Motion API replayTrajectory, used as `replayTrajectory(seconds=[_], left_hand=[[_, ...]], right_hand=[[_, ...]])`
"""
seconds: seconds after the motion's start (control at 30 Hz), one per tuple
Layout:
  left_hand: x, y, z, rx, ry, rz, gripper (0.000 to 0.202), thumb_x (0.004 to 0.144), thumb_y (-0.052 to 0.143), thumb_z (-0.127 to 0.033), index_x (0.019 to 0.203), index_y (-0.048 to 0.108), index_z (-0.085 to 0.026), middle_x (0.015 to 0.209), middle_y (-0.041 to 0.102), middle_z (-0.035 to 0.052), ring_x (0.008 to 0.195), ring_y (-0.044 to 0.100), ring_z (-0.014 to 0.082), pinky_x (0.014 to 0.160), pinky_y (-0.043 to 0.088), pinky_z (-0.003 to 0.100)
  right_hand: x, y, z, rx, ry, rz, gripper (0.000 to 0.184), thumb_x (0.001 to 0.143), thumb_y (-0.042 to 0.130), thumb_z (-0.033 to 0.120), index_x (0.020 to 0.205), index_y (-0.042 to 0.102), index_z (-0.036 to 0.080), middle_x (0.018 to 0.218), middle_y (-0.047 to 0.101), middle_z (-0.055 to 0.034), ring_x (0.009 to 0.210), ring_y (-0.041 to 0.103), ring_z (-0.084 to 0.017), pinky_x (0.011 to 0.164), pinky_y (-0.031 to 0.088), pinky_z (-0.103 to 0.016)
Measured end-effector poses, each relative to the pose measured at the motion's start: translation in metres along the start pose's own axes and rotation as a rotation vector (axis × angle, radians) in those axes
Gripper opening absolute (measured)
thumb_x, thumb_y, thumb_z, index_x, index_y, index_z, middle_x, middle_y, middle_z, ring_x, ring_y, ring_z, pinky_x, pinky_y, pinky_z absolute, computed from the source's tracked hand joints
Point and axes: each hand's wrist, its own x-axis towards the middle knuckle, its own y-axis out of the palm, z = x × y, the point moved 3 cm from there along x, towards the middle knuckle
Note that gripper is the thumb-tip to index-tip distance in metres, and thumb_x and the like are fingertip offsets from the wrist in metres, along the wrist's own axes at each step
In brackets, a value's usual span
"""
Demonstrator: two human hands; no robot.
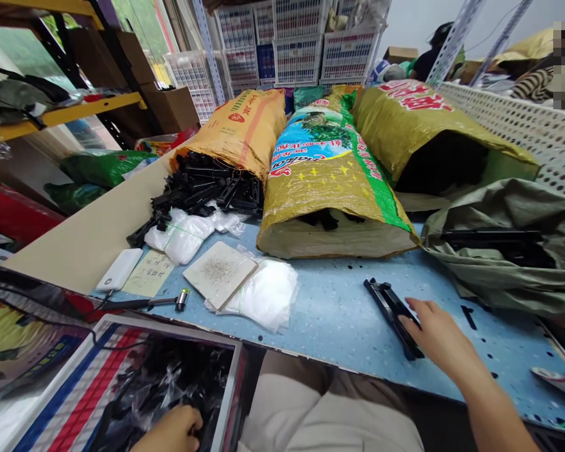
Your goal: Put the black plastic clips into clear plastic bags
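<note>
My right hand (435, 333) is at the right front of the blue tabletop, its thumb and fingers closed on the edge of a long, narrow black plastic part (390, 314). The part lies slantwise on the surface. Low in the view, my left hand (174, 430) reaches into a crate (239, 367) with a pale rim and striped side. Its fingers are curled, and what they hold, if anything, is hidden. Around it in the crate are dark pieces in clear plastic bags (169, 383).
Black parts (207, 188) spill from an orange sack (245, 125). A gold-green sack (329, 194), another sack (405, 119) and a grey-green bag (489, 276) stand rightward. Nearer lie a hammer (150, 302), a square tile (219, 273), clear bags (268, 292) and a white device (119, 269).
</note>
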Motion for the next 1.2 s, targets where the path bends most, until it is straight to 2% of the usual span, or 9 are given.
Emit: replayTrajectory(seconds=[0.07,0.17,0.27,0.33,0.43,0.63,0.93,1.03,1.2], left_hand=[[0.018,0.017,0.000,0.127,-0.059,0.050,0.027,0.063,0.055,-0.004,0.082,0.069,-0.017,0.092,0.072,0.0093,0.093,0.066,0.0278,0.079,0.047,0.032],[0.040,0.009,-0.051,0.035,0.144,-0.028,0.016,0.074,0.052,-0.012,0.080,0.065,-0.019,0.084,0.071,0.0079,0.087,0.067,0.0255,0.076,0.046,0.031],[0.057,-0.023,-0.130,-0.210,0.453,-0.346,0.015,0.087,0.044,-0.022,0.088,0.059,-0.021,0.088,0.066,0.0051,0.085,0.063,0.0192,0.077,0.046,0.028],[0.070,-0.041,-0.172,-0.214,0.479,-0.622,0.011,0.084,0.051,-0.025,0.091,0.056,-0.018,0.095,0.061,0.0093,0.093,0.059,0.0233,0.082,0.046,0.035],[0.094,-0.053,-0.202,-0.351,0.433,-0.705,0.010,0.076,0.061,-0.021,0.084,0.056,-0.017,0.097,0.057,0.0108,0.098,0.055,0.0273,0.086,0.043,0.041],[0.127,-0.066,-0.175,-0.738,0.394,-0.512,0.018,0.078,0.054,-0.026,0.062,0.058,-0.018,0.063,0.057,0.0017,0.066,0.056,0.0174,0.068,0.043,0.030],[0.131,-0.069,-0.163,-1.225,0.379,-0.339,0.040,0.059,0.071,-0.052,0.056,0.053,-0.016,0.050,0.050,-0.0043,0.044,0.042,0.0067,0.046,0.035,0.020],[0.128,-0.076,-0.155,-1.313,0.388,-0.339,0.043,0.060,0.071,-0.052,0.055,0.048,-0.017,0.051,0.050,-0.0037,0.047,0.046,0.0074,0.048,0.039,0.020],[0.122,-0.086,-0.137,-1.341,0.405,-0.466,0.034,0.068,0.068,-0.042,0.060,0.047,-0.017,0.065,0.059,0.0011,0.059,0.056,0.0110,0.060,0.048,0.025]], right_hand=[[-0.002,0.009,-0.028,-0.099,0.030,0.093,0.044,0.081,0.048,0.041,0.112,0.060,0.012,0.100,0.065,-0.0179,0.093,0.063,-0.033,0.080,0.048,-0.043],[-0.006,0.016,-0.037,-0.097,0.059,0.158,0.037,0.081,0.047,0.041,0.103,0.063,0.016,0.093,0.067,-0.0139,0.084,0.064,-0.029,0.072,0.047,-0.037],[-0.005,0.019,-0.015,0.069,0.096,0.186,0.031,0.079,0.048,0.040,0.091,0.066,0.018,0.085,0.068,-0.0112,0.078,0.063,-0.027,0.069,0.045,-0.035],[-0.006,0.021,0.009,0.325,0.125,0.239,0.033,0.077,0.050,0.043,0.089,0.067,0.018,0.080,0.068,-0.0079,0.075,0.062,-0.025,0.067,0.045,-0.033],[-0.013,0.026,0.046,0.767,0.216,0.331,0.040,0.075,0.055,0.050,0.096,0.068,0.018,0.081,0.067,-0.0038,0.071,0.058,-0.020,0.062,0.045,-0.028],[-0.027,0.041,0.108,1.396,0.355,0.598,0.037,0.072,0.069,0.049,0.095,0.069,0.020,0.069,0.060,0.0014,0.057,0.048,-0.011,0.056,0.046,-0.024],[-0.001,0.080,0.212,1.679,0.274,0.858,0.033,0.067,0.076,0.041,0.087,0.070,0.015,0.069,0.064,-0.0010,0.057,0.053,-0.010,0.054,0.048,-0.022],[0.007,0.090,0.217,1.727,0.340,0.816,0.033,0.064,0.079,0.038,0.084,0.069,0.013,0.069,0.064,-0.0019,0.056,0.054,-0.011,0.053,0.051,-0.024],[0.012,0.094,0.194,1.741,0.441,0.698,0.026,0.061,0.082,0.034,0.069,0.065,0.015,0.063,0.061,0.0001,0.054,0.053,-0.010,0.050,0.051,-0.021]])
